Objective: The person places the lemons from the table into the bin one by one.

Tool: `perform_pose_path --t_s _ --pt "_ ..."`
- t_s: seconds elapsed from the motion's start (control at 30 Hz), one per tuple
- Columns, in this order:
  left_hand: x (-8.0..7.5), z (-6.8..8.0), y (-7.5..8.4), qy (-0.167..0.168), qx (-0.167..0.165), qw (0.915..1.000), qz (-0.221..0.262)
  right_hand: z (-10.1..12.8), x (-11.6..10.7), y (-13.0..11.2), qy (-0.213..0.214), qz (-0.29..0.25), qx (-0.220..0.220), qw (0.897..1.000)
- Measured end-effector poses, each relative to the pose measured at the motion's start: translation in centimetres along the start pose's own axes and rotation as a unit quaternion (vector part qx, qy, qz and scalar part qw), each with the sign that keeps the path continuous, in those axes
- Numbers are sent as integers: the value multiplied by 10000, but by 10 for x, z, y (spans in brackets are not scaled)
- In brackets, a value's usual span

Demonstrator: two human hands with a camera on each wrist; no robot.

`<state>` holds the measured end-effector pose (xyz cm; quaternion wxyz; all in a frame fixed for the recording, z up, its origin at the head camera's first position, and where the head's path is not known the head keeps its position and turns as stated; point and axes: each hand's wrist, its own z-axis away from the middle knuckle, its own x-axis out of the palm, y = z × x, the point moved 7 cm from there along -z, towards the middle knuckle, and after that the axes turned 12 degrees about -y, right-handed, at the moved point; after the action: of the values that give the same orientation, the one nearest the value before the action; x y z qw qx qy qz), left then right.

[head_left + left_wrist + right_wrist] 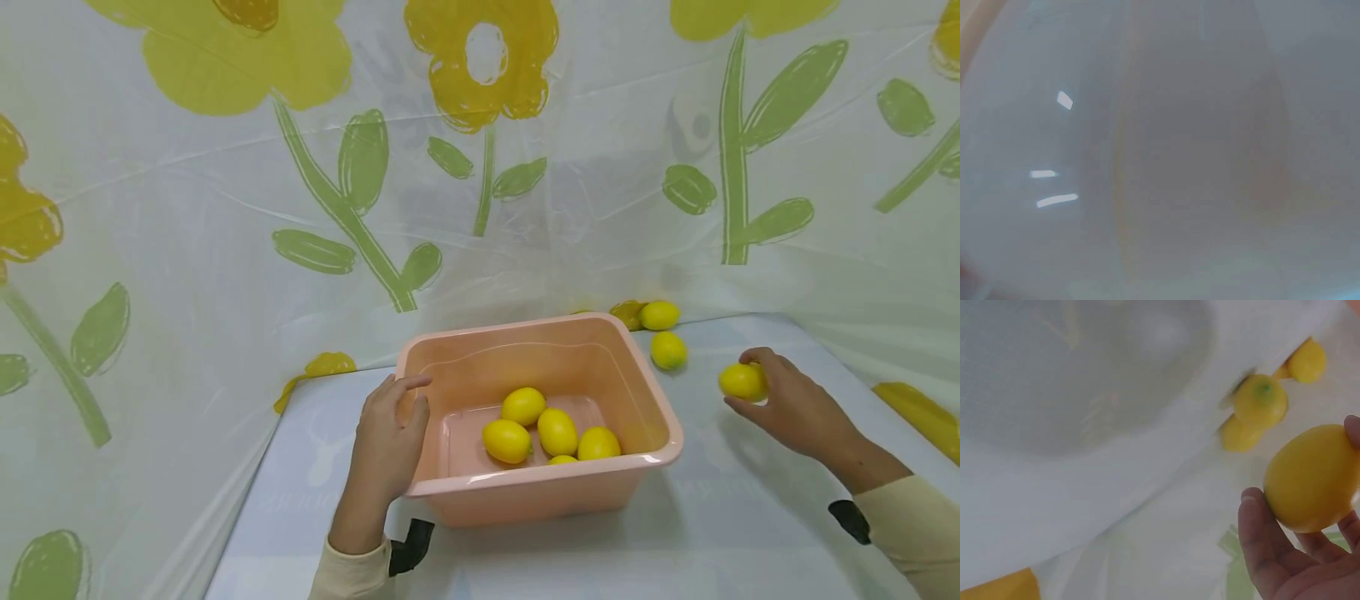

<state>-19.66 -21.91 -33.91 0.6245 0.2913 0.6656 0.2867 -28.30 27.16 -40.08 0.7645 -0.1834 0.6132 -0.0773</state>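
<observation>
Toward the right edge of the table [750, 517], the right hand [795, 408] holds a lemon [742, 381] just above the surface, thumb under it and fingertips curled over the top. The right wrist view shows the same: the lemon [1313, 478] sits cupped between thumb and fingers [1260, 544], a light wrap-around hold that suits a round, smooth fruit which would slip out of a two-finger pinch. It hangs well apart from the tub [652, 392], out to the tub's right.

At the tub's left wall, the left hand [386, 446] rests with fingers nearly straight, fingertips hooked over the rim at the far-left corner and the palm against the outside. It seems to be bracing the light plastic tub so it does not slide on the slick table cover. The left wrist view is a blur of pale surface and tells nothing about the fingers.

The pink tub stands near the middle of the table, open-topped, with five lemons in the tub [547, 429] lying loose on its floor, clustered toward the near wall, some touching each other.

Near the far right corner of the table, against the flowered backdrop [225, 208], more lemons wait outside the tub: one lying alone [668, 350] and two behind it [651, 315], touching at the foot of the backdrop. The right wrist view picks up these loose lemons [1261, 400] beyond the held one.
</observation>
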Motion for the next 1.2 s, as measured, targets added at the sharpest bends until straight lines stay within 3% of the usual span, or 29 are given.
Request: perform_pose_path --t_s 0.73,1.2 --pt "-2 1 4 70 -17 10000 29 31 -17 -73 795 56 -850 9932" --pt "-2 1 5 81 39 9999 85 55 -32 -110 1678 62 -1467 9748"
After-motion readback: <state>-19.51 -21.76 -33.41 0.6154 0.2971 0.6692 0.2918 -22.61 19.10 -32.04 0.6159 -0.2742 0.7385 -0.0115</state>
